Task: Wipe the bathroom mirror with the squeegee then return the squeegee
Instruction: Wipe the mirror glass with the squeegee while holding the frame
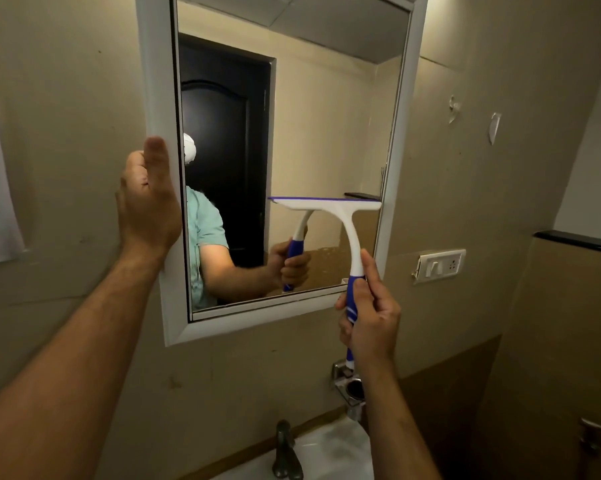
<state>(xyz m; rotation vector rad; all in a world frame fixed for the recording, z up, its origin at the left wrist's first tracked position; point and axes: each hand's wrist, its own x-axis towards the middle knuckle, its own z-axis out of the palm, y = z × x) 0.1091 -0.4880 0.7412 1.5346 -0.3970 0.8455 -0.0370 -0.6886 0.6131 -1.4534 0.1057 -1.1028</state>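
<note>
Tap and basin: the tap (287, 452) stands nearest, at the bottom edge, with the white basin (340, 448) just beside it.
Right hand: the right hand (370, 317) is wrapped round the blue grip of the squeegee (344, 223), thumb up along the white neck.
Left hand: the left hand (150, 206) is flat, fingers pressed together, palm against the white frame (160, 98) on its left side (seemingly steadying it).
Squeegee: blade level on the mirror (326, 116), in the lower right part of the glass, its right end touching the frame's inner edge.
Progress: wiping appears under way; I cannot tell from the glass which parts are already done. Returning the squeegee is not yet done.
Room: little glass remains below the blade before the bottom frame; to its left the glass is open. A metal holder (349, 382) sits just beneath the handle's end; a switch plate (439, 265) lies to the right on the wall.
</note>
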